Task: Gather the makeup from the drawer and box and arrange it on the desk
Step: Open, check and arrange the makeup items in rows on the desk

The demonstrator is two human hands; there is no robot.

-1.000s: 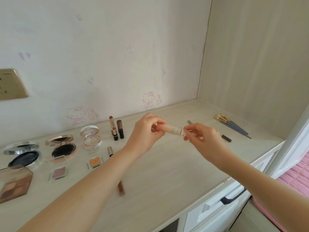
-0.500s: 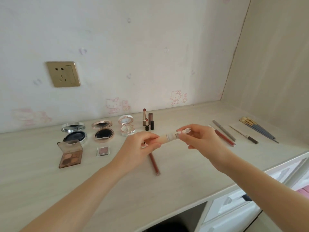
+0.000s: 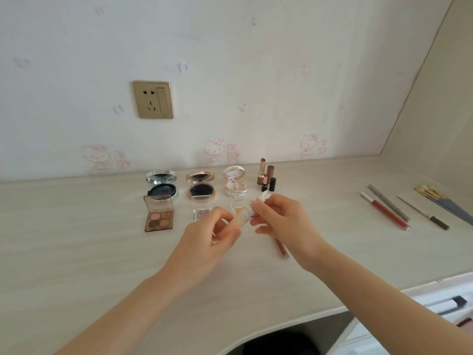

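Note:
Above the desk (image 3: 76, 252) I hold a small beige makeup tube (image 3: 243, 218) with both hands. My left hand (image 3: 204, 242) grips its lower body. My right hand (image 3: 284, 224) pinches its white rabbit-shaped cap (image 3: 262, 197). Behind them, along the wall, lie a silver compact (image 3: 161, 184), a rose-gold compact (image 3: 201, 187), a white round compact (image 3: 235, 183) and three standing lipsticks (image 3: 266, 176). A brown eyeshadow palette (image 3: 158, 213) lies open at the left. Two small clear eyeshadow pots (image 3: 201, 213) are partly hidden by my hands.
A red lip gloss tube (image 3: 384, 210), a grey pencil (image 3: 387, 202), a thin liner (image 3: 422, 212) and several brushes (image 3: 442, 203) lie at the right. Another brown lip tube (image 3: 281, 248) lies under my right hand. A drawer with a dark handle (image 3: 458, 302) sits below the desk's right edge.
The view has swung left and down, so the socket and whole makeup row now show. My hands have tilted the tube from level to nearly upright, cap end up.

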